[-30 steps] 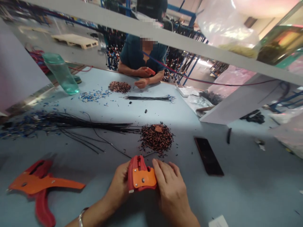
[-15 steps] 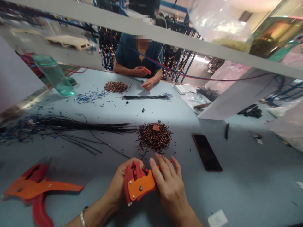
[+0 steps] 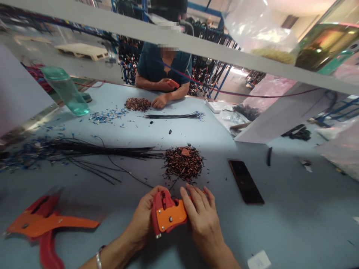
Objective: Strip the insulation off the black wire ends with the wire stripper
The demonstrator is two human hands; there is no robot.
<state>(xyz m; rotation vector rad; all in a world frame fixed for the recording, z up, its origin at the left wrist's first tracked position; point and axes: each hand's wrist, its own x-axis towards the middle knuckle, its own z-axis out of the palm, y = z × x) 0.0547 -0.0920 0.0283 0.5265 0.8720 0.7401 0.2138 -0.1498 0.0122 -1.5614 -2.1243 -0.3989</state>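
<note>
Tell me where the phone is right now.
In the head view, the phone lies on the table, right of centre, to the right of the right hand and the heap of dark bits.

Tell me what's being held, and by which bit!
A red-and-orange tool: the right grip has it by the handle end. The left grip is at the tool's head, but exactly what it holds is hidden.

1. Left hand [image 3: 144, 213]: bare, as is the left forearm [image 3: 114, 248].
2. Bangle [image 3: 98, 258] on the left forearm: narrow, curved, shiny, silver-coloured.
3. Small dark piece [image 3: 102, 247] at the bangle's far end: clasp or separate band, too small to tell.
4. Right hand [image 3: 203, 213]: bare, its forearm [image 3: 221, 256] likewise.
</note>
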